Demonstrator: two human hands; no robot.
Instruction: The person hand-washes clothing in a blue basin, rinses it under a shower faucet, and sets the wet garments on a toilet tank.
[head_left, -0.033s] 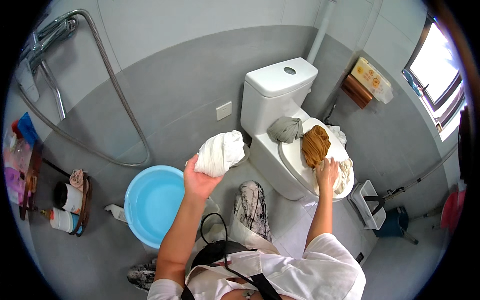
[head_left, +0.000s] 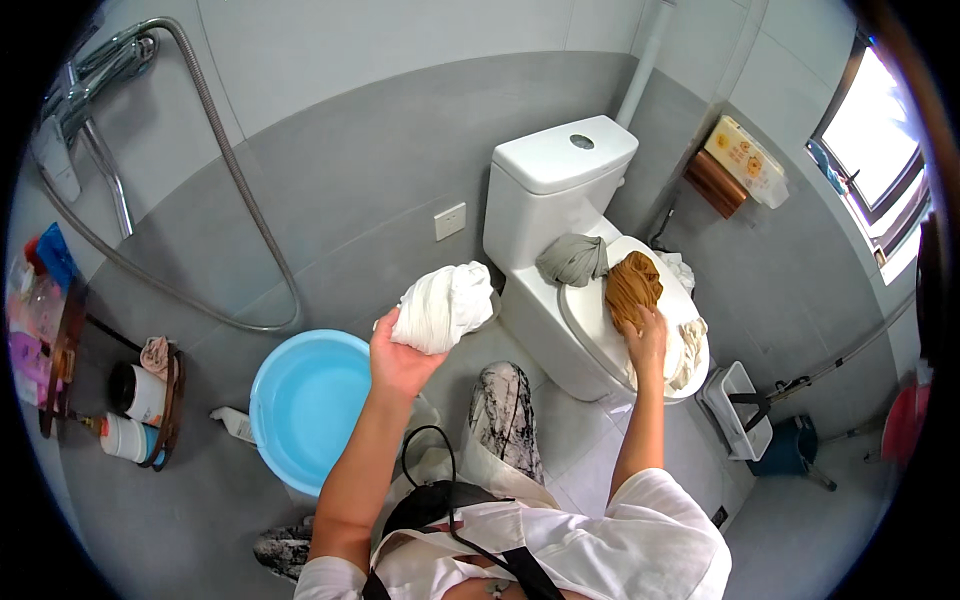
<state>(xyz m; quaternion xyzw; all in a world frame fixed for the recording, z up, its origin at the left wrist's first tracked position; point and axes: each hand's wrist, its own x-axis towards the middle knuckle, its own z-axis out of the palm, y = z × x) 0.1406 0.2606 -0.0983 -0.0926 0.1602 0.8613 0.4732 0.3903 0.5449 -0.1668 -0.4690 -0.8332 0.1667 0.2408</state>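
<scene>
A bundled white cloth (head_left: 443, 308) rests in my left hand (head_left: 402, 362), whose palm and fingers cup it from below, beside the toilet. My right hand (head_left: 647, 342) is over the toilet lid (head_left: 590, 318), fingers apart and touching the lower end of a twisted brown cloth (head_left: 632, 284). A twisted grey cloth (head_left: 573, 260) lies just left of the brown one. By my right hand, a cream-white cloth (head_left: 688, 352) lies at the lid's near right edge. Another white cloth (head_left: 677, 270) sits behind the brown one.
A light blue basin (head_left: 308, 408) stands on the left, a white bottle (head_left: 232, 424) beside it. A shower hose (head_left: 222, 140) hangs on the wall. Right of the toilet are a white basket (head_left: 738, 405) and a dark blue bucket (head_left: 785, 445). Bottles fill the left shelf (head_left: 172, 415).
My right hand has shifted a little up, from the cream-white cloth to the lower end of the brown cloth. My left hand keeps the white cloth in the same place.
</scene>
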